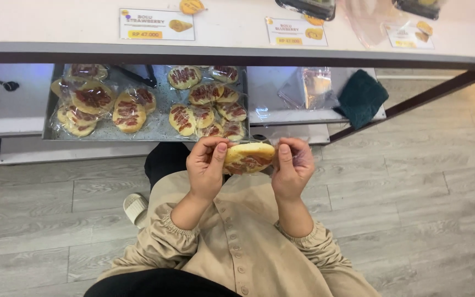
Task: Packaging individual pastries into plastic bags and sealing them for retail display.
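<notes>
Both hands held one round bun (249, 157) with dark red drizzle, in clear wrap, above lap. Left hand (206, 165) pinched its left edge, right hand (292, 168) its right edge, fingers closed on wrap. Metal tray (160, 129) on lower shelf just beyond held more wrapped buns (207, 104). Dark green cloth (362, 98) lay right of tray. White bench (237, 38) above carried price cards (156, 25).
</notes>
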